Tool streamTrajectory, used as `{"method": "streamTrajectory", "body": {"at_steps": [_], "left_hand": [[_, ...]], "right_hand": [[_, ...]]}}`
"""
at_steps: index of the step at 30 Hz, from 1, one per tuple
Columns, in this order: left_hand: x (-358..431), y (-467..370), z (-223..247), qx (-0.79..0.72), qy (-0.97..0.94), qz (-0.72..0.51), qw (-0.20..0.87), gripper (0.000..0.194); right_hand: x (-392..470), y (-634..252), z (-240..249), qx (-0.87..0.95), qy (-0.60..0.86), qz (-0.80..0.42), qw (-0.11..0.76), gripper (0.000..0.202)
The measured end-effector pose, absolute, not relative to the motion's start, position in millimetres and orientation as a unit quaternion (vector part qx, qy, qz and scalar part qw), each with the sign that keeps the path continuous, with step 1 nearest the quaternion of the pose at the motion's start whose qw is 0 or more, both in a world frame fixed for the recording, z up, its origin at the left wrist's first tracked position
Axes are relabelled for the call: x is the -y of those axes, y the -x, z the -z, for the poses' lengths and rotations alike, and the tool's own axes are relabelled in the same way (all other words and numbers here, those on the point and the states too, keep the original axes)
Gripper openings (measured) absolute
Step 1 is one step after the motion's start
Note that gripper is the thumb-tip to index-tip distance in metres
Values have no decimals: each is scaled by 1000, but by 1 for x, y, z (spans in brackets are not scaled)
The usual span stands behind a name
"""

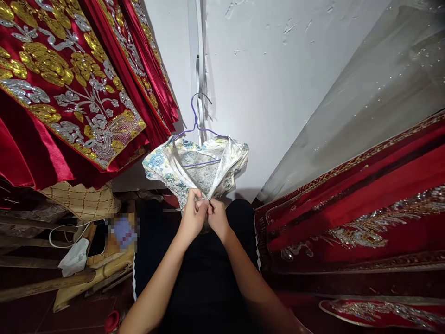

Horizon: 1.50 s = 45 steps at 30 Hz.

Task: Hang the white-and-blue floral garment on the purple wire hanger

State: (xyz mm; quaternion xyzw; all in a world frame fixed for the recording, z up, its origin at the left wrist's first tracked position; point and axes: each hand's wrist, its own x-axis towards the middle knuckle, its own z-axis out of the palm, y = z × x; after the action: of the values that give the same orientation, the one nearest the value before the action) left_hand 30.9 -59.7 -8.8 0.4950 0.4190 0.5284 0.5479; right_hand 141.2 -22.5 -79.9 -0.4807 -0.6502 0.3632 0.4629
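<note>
A short-sleeved floral garment [156, 163], white with blue and yellow flowers, hangs on a thin purple hanger [195, 126]. Both front edges of its neckline come together low in the middle, where my two hands meet. My left hand [194, 214] pinches the left edge, its fingers bent and closed on the cloth. Right beside it, my right hand [217, 217] grips the other edge with curled fingers. Whatever fastening lies between the fingertips is too small and covered to make out. Below the hands, the lower part of the garment is mostly hidden.
Red embroidered costumes [83, 79] hang at the upper left. More red beaded cloth [347, 222] and a sheer pale fabric [347, 93] fill the right. A wooden stool [111, 264] with a phone [96, 239] stands at the left. Behind is a white wall [264, 74].
</note>
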Motion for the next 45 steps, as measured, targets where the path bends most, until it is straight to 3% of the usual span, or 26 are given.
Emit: {"method": "streamTrajectory", "body": {"at_steps": [3, 9, 13, 16, 20, 22, 26, 31, 37, 40, 43, 45], "left_hand": [[40, -28, -12, -357, -456, -588, 565, 33], [-14, -12, -89, -293, -485, -656, 500, 38], [-30, -11, -112, -273, -488, -695, 452, 40], [-26, -13, -105, -276, -506, -678, 457, 36], [-15, -18, -87, -288, -544, -642, 457, 28], [-10, -21, -83, -281, -560, -635, 452, 25], [-5, -25, -84, -278, -577, -627, 444, 25], [-26, -23, -67, -321, -536, -640, 447, 36], [-29, -13, 28, -469, -495, -538, 495, 37], [-17, -5, 58, -494, -503, -488, 514, 39], [-21, 1, 47, -519, -514, -562, 390, 53], [-36, 5, 22, -546, -518, -612, 244, 66]], "right_hand": [[19, -131, 94, 621, 469, -388, 494, 29], [9, -119, 100, 617, 478, -408, 473, 43], [14, -120, 99, 623, 492, -436, 424, 45], [16, -133, 82, 639, 459, -472, 399, 41], [4, -157, 17, 640, 449, -359, 510, 30], [-8, -165, -22, 649, 409, -314, 559, 37], [-33, -166, -72, 721, 361, -252, 535, 28], [-42, -152, -82, 738, 343, -152, 561, 20], [-38, -173, -106, 640, 332, -149, 677, 24], [-29, -216, -106, 626, 316, -215, 679, 19], [-21, -257, -79, 558, 267, -364, 696, 15], [-21, -273, -48, 448, 163, -414, 775, 17]]}}
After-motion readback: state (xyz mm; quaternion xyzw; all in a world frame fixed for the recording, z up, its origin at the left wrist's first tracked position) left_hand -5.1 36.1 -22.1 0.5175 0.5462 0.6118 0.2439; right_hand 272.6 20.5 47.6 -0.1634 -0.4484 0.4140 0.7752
